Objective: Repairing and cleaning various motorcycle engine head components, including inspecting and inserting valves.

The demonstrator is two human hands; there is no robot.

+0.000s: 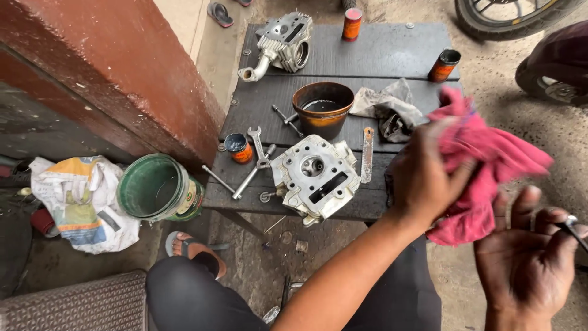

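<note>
A person seated at a low dark bench (392, 55) grips a crumpled pink rag (484, 171) in the left hand (425, 178), fingers curled tight into the cloth, held off the bench's right edge. The right hand (530, 257) sits just below the rag, palm up and fingers loosely bent, with a thin metal part (576, 228) pinched between thumb and fingertips; the part runs out of view at the right, and what it is cannot be told. On the bench's near edge lies a silver engine cylinder head (315, 175), with a flat metal strip (367, 154) just right of it and a spanner (257, 146) and a socket wrench (252, 176) to its left beside a small orange tin (237, 148). A brown bowl (323, 109) holding dark liquid stands mid-bench, a grey cloth (389, 104) next to it. A second engine casting (282, 43) rests at the far left corner, an orange can (351, 23) at the far edge, another (444, 65) near the right edge. A green bucket (158, 189) and crumpled newspaper (82, 199) sit on the floor off the left edge.
</note>
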